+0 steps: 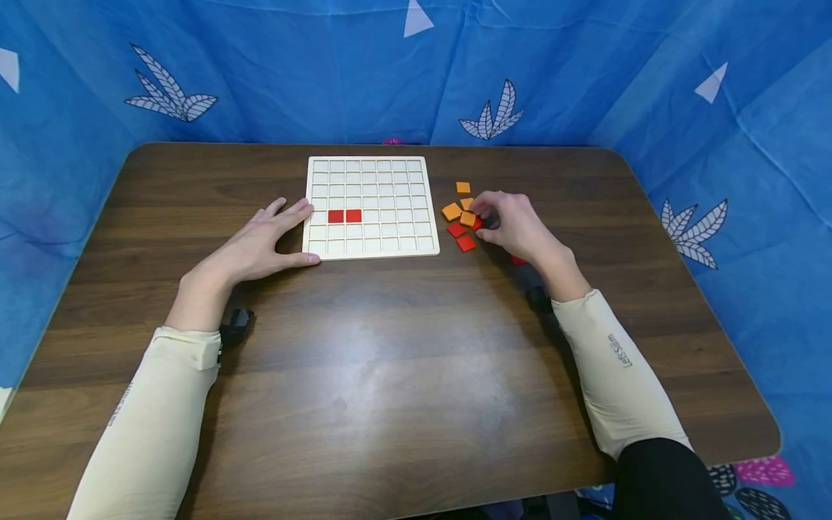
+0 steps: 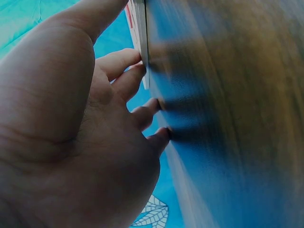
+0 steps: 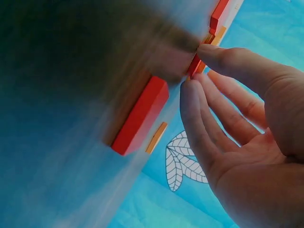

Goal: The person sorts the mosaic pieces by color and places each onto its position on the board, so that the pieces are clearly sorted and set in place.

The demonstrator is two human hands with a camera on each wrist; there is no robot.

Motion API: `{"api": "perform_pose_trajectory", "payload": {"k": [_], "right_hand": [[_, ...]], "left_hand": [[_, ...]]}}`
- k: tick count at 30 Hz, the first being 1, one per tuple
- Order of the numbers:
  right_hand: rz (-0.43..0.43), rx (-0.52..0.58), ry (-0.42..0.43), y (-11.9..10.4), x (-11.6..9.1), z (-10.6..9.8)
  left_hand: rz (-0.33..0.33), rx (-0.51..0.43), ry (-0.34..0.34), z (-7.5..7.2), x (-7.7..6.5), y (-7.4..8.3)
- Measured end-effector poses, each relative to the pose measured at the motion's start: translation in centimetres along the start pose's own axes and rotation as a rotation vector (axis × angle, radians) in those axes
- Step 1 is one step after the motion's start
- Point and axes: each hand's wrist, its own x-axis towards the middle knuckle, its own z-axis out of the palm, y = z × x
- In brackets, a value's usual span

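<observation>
A white gridded board (image 1: pixel 390 230) lies on the table with two red tiles, a left one (image 1: pixel 335 216) and a right one (image 1: pixel 354 216), side by side in its cells. My left hand (image 1: pixel 256 245) rests at the board's left edge, fingers spread, thumb at the near corner. To the right of the board is a loose cluster of orange tiles (image 1: pixel 451 211) and red tiles (image 1: pixel 465 243). Over this cluster, my right hand (image 1: pixel 513 224) pinches a red tile (image 3: pixel 194 65) between thumb and index finger. Its other fingers (image 3: pixel 228 111) are loosely bent.
The brown wooden table (image 1: pixel 364 347) has rounded corners. A blue patterned cloth (image 1: pixel 273 72) hangs behind it and at the sides. Another red tile (image 1: pixel 518 260) lies partly hidden below the right wrist. A separate orange tile (image 1: pixel 463 187) lies at the far side of the cluster.
</observation>
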Motion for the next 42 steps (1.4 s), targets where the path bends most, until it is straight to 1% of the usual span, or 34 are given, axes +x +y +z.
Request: {"api": "perform_pose_trajectory", "payload": {"k": [5,9,12,15,20,23,27,30,34,37,42], "right_hand": [[0.035,0.039,-0.027,0.5,0.3,-0.1],[0.034,0.049,-0.037,0.7,0.3,-0.1],[0.024,0.031,-0.044,0.9,0.3,-0.1],[0.037,0.003,-0.052,0.9,0.3,-0.4],[0.094,-0.019,-0.061,1.2,-0.3,-1.3],[0.102,-0.028,-0.069,1.5,-0.6,-2.1],[0.112,-0.046,-0.110,1.8,-1.0,-3.0],[0.140,-0.054,-0.147,1.9,-1.2,-3.5],[0.162,-0.063,-0.172,1.9,-1.3,-3.9],[0.161,-0.069,-0.173,1.8,-1.3,-4.2],[0.136,-0.078,-0.143,1.6,-1.6,-4.7]], "left_hand": [[-0.009,0.000,-0.011,-0.2,0.1,0.0],[-0.010,0.000,-0.015,-0.2,0.2,0.1],[-0.009,-0.005,-0.009,-0.1,0.2,0.0],[-0.009,-0.010,-0.005,-0.1,0.1,-0.1],[-0.015,-0.007,-0.002,-0.1,0.1,-0.1],[-0.017,-0.007,-0.004,0.0,0.1,-0.1],[-0.017,-0.007,-0.008,-0.1,0.1,0.0],[-0.023,-0.002,-0.009,-0.1,0.1,0.0],[-0.030,0.002,-0.009,-0.1,0.0,0.1],[-0.030,0.002,-0.006,-0.1,0.0,0.1],[-0.027,0.002,-0.008,-0.1,0.1,0.2]]}}
